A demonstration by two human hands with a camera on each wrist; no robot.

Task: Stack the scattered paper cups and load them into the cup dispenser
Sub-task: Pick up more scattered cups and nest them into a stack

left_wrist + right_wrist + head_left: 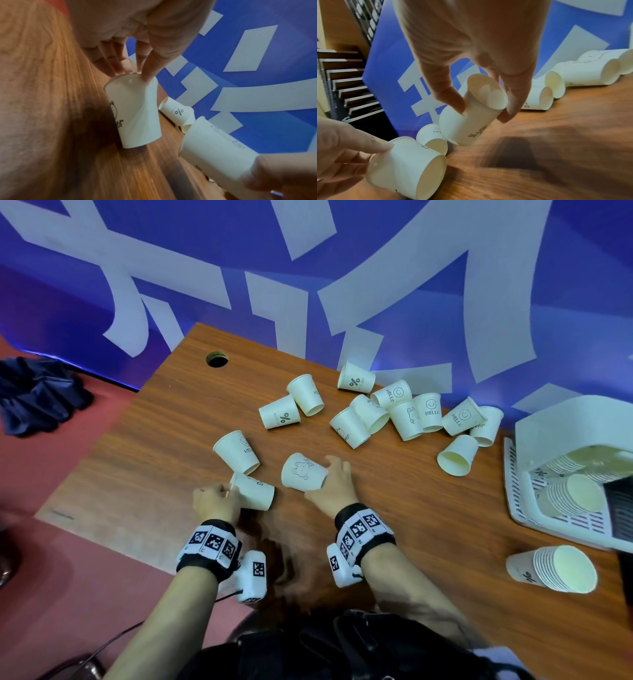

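Several white printed paper cups [407, 414] lie scattered on the wooden table [154, 460]. My left hand [215, 499] [130, 67] pinches the end of one cup [255, 491] [135, 113] [406, 166] lying on its side, thumb on top. Just to its right, my right hand [330, 477] [481, 106] grips a bear-print cup [303, 472] [471, 119] [216, 152] by its narrow end, tilted off the table, wide mouth towards the left cup. The two cups are apart. The white cup dispenser [565, 419] stands at the right with stacked cups [575, 496] inside.
A nested stack of cups [555, 568] lies on its side near the table's right front. A HELLO cup [236, 451] lies just behind my left hand. A cable hole [217, 359] is at the far left corner. A dark bundle [34, 395] lies on the red floor.
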